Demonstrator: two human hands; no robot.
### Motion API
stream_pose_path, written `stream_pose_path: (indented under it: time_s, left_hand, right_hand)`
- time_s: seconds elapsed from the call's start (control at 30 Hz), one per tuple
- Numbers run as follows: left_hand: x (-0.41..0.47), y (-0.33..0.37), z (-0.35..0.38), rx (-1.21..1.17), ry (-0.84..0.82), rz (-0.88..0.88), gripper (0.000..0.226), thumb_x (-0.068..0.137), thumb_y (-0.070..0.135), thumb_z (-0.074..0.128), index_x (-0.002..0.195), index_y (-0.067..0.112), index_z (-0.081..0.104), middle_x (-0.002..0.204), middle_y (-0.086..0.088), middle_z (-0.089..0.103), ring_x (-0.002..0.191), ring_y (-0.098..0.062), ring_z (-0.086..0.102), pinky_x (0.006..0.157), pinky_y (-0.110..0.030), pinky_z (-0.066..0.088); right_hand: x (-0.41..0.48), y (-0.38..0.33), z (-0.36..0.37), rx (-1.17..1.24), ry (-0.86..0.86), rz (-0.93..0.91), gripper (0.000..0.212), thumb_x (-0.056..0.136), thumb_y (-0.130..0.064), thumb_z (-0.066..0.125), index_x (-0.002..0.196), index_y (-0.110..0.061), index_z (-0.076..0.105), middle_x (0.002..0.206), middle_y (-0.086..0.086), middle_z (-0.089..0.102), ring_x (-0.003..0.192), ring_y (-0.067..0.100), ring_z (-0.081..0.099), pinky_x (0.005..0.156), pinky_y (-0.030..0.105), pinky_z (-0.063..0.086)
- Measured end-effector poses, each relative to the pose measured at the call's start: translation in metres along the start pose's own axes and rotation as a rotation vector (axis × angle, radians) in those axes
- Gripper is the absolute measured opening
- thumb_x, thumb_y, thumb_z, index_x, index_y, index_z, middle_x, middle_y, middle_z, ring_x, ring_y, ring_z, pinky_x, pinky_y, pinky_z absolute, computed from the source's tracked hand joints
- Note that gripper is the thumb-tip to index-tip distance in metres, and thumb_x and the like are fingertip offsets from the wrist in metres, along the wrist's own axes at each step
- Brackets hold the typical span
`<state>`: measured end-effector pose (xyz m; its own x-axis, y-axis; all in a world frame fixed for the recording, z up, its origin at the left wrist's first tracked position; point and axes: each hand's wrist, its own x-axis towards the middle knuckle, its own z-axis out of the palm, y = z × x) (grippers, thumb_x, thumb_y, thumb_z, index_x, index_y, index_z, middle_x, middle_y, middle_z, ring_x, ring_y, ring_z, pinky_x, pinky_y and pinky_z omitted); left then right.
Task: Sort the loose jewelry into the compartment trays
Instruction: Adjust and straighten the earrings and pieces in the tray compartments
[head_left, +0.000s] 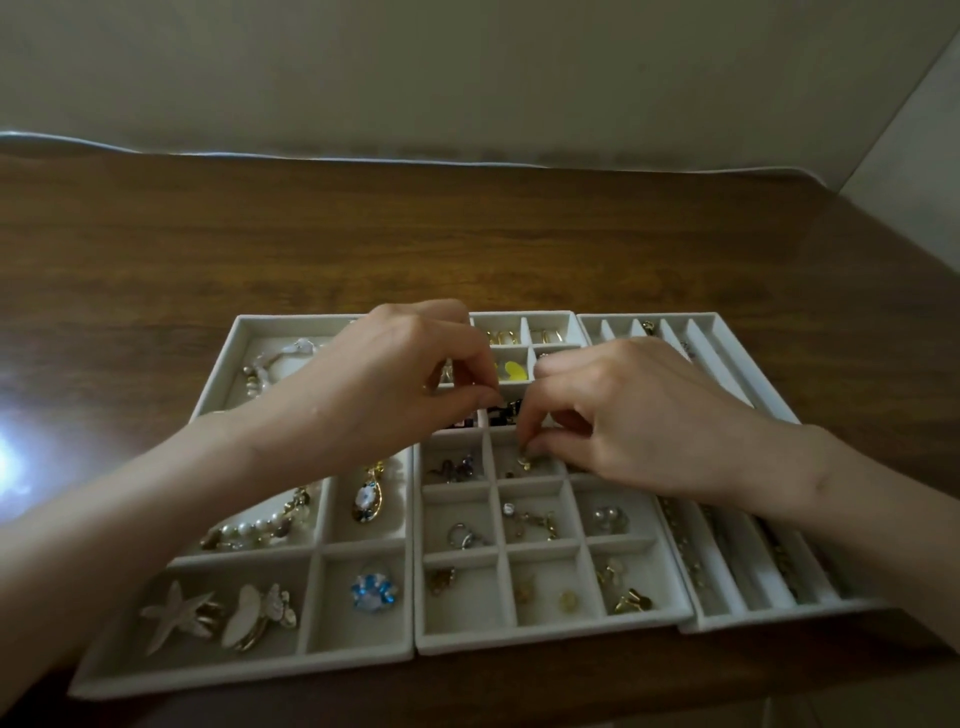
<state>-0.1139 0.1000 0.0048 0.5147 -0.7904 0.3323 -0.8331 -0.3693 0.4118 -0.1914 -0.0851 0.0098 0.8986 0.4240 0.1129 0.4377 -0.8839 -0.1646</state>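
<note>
Three pale grey compartment trays sit side by side on the wooden table: a left tray (363, 656) with large cells, a middle tray (550, 635) with small square cells, and a right tray (727, 621) with long slots. My left hand (384, 384) hovers over the middle tray's upper cells, fingertips pinched together; whether anything is between them cannot be told. My right hand (623, 415) pinches a small gold earring (525, 461) down in a middle-tray cell. Other cells hold a pearl bracelet (249, 530), a blue crystal piece (373, 592) and starfish clips (171, 613).
The wooden table (467, 234) stretches behind the trays to a wall. A bright light glare (10, 462) lies on the table at the left. The right tray overhangs the table's front right edge area. Chains (685, 551) lie in the long slots.
</note>
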Motion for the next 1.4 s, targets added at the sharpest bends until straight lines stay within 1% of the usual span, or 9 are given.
stream_pose_path:
  time_s: [0.13,0.3,0.47,0.57,0.77,0.97,1.17,1.3,1.4]
  left_hand:
    - [-0.001,0.003,0.001,-0.004,-0.021,-0.013,0.008,0.076,0.02,0.073,0.08,0.026,0.068,0.08,0.013,0.056,0.074,-0.007,0.053,0.064,-0.017,0.043]
    - [-0.002,0.009,0.003,-0.064,-0.078,-0.033,0.011,0.074,0.025,0.075,0.081,0.029,0.068,0.076,0.017,0.054,0.069,-0.008,0.053,0.062,-0.016,0.042]
    - [-0.001,0.018,0.002,-0.261,-0.044,-0.111,0.017,0.072,0.036,0.069,0.078,0.02,0.071,0.065,0.013,0.055,0.061,0.0,0.049,0.056,-0.007,0.035]
    - [0.0,0.018,0.002,-0.292,-0.057,-0.126,0.033,0.068,0.048,0.059,0.078,0.019,0.071,0.068,0.01,0.058,0.061,-0.002,0.049,0.055,-0.008,0.035]
    - [0.001,0.016,0.003,-0.354,-0.128,-0.179,0.023,0.071,0.048,0.061,0.072,0.027,0.07,0.061,0.014,0.056,0.053,0.001,0.047,0.05,-0.01,0.034]
    - [0.001,0.015,0.001,-0.399,-0.171,-0.252,0.01,0.078,0.028,0.067,0.071,0.023,0.07,0.053,0.015,0.054,0.048,0.002,0.046,0.048,-0.008,0.033]
    - [0.001,0.015,0.001,-0.481,-0.227,-0.289,0.005,0.078,0.021,0.07,0.074,0.023,0.071,0.062,0.013,0.062,0.057,0.003,0.054,0.055,-0.009,0.04]
    - [0.001,0.013,0.0,-0.52,-0.209,-0.297,0.007,0.079,0.017,0.069,0.081,0.022,0.073,0.082,0.001,0.071,0.08,-0.016,0.066,0.074,-0.025,0.051]
    - [0.001,0.013,0.0,-0.522,-0.206,-0.302,0.007,0.08,0.017,0.068,0.083,0.021,0.073,0.084,-0.002,0.071,0.084,-0.02,0.065,0.079,-0.031,0.051]
  right_hand:
    - [0.003,0.0,-0.004,0.116,0.024,0.067,0.005,0.078,-0.022,0.073,0.077,-0.026,0.071,0.06,-0.017,0.05,0.054,-0.002,0.045,0.054,0.016,0.031]
    - [0.003,0.003,-0.017,0.73,0.057,0.332,0.004,0.078,-0.017,0.072,0.076,-0.02,0.072,0.068,-0.002,0.067,0.059,0.001,0.055,0.057,0.017,0.047]
    - [0.0,0.001,-0.015,0.95,0.038,0.492,0.004,0.081,-0.016,0.067,0.078,-0.017,0.071,0.059,-0.009,0.061,0.047,-0.002,0.047,0.042,0.009,0.033]
    - [-0.001,0.002,-0.015,0.963,0.003,0.507,0.004,0.081,-0.019,0.067,0.08,-0.018,0.071,0.064,-0.006,0.061,0.048,-0.001,0.047,0.042,0.01,0.034]
    - [-0.004,0.002,-0.021,0.882,-0.01,0.447,0.009,0.084,-0.014,0.065,0.089,-0.018,0.072,0.068,-0.007,0.066,0.054,-0.002,0.054,0.046,0.01,0.038]
    - [-0.002,-0.001,-0.022,0.87,0.052,0.305,0.011,0.077,-0.009,0.072,0.088,-0.011,0.072,0.086,0.003,0.073,0.082,0.016,0.069,0.074,0.029,0.057]
    - [0.003,0.001,-0.017,0.935,0.078,0.319,0.01,0.076,-0.001,0.071,0.085,-0.002,0.07,0.078,0.008,0.073,0.072,0.017,0.07,0.065,0.023,0.056]
    - [0.003,0.003,-0.018,0.939,0.073,0.302,0.013,0.075,0.0,0.071,0.088,-0.002,0.07,0.081,0.01,0.073,0.073,0.019,0.071,0.066,0.025,0.056]
    - [0.002,0.003,-0.018,0.911,0.078,0.301,0.011,0.075,0.001,0.071,0.086,-0.002,0.07,0.081,0.011,0.073,0.073,0.02,0.072,0.066,0.025,0.057]
